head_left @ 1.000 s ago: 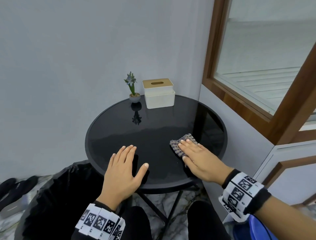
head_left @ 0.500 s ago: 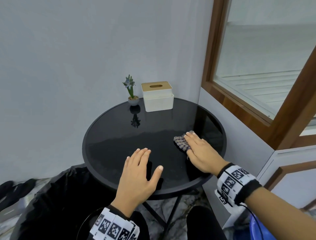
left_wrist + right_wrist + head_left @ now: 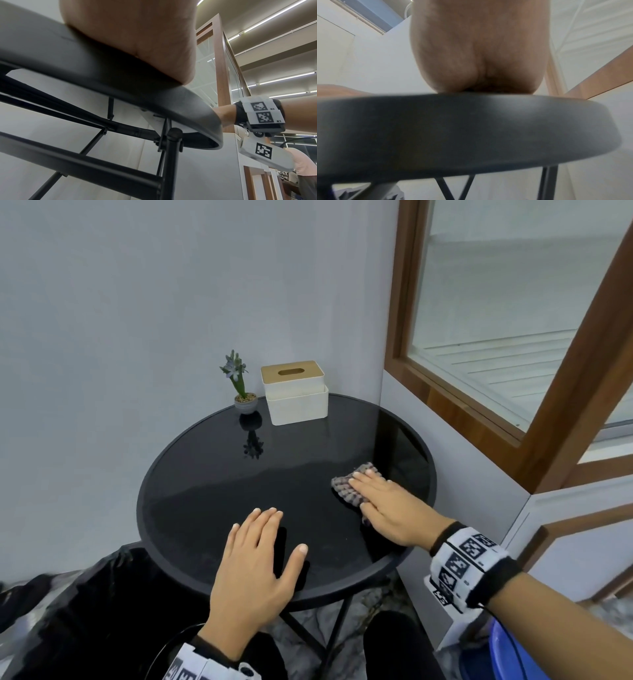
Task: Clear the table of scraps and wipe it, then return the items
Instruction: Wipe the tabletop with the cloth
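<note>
A round black glass table (image 3: 212,481) stands in a corner. My right hand (image 3: 380,501) lies flat with straight fingers on a grey knitted cloth (image 3: 346,489) at the table's right side. My left hand (image 3: 257,556) rests flat on the glass near the front edge, fingers straight and thumb spread. At the back of the table stand a small potted plant (image 3: 243,392) and a white tissue box (image 3: 294,393) with a wooden lid. Both wrist views show only the heel of each hand over the table's rim (image 3: 188,108) (image 3: 471,128); the fingers are hidden there.
A bin lined with a black bag (image 3: 78,618) stands on the floor left of the table. A blue bucket (image 3: 513,652) is at the lower right. A wall and wood-framed window (image 3: 513,405) close in the right side.
My right hand has slid the cloth away from me and rightwards over the glass. My left hand has shifted a little to the right along the front edge and still lies flat.
</note>
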Motion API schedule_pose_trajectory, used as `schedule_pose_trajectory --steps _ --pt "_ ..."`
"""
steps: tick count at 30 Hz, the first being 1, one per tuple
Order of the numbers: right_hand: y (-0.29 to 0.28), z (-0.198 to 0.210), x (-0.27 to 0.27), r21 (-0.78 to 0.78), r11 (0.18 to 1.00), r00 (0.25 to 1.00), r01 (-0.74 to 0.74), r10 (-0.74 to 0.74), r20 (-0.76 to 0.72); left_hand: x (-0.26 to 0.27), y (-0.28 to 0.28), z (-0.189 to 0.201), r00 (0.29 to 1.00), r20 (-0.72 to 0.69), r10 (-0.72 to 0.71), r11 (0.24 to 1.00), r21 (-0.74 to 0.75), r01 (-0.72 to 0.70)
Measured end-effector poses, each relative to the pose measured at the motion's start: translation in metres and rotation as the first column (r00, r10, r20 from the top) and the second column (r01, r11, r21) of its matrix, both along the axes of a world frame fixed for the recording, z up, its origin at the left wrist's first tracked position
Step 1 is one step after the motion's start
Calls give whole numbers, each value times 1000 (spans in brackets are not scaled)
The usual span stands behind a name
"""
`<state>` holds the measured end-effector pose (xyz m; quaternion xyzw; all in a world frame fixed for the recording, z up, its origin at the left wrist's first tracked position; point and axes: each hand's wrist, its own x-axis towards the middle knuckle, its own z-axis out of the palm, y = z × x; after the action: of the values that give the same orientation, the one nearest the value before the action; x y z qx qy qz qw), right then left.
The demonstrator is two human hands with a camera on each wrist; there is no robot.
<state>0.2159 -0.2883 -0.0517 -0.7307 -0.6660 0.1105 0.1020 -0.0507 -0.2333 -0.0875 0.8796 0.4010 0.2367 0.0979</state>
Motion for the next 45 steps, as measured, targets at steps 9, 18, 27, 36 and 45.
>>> schedule_pose_trajectory --steps 9,18,27,36,45 --pt "39 -4 10 -3 996 995 92 -92 35 0 -1 0 999 -39 9 1000 13 -8" --pt "-11 -3 3 28 999 998 -34 36 -51 0 -2 0 1000 -20 15 1000 8 -15" --pt "12 2 31 -17 992 992 123 -123 6 2 -5 0 999 -41 13 1000 21 -12" --pt "3 1 -39 71 996 979 -44 57 -193 3 -5 1 999 -47 15 1000 22 -14" --pt "-36 -15 -62 86 982 985 -169 165 49 -1 -2 -1 999 -14 38 999 17 -38"
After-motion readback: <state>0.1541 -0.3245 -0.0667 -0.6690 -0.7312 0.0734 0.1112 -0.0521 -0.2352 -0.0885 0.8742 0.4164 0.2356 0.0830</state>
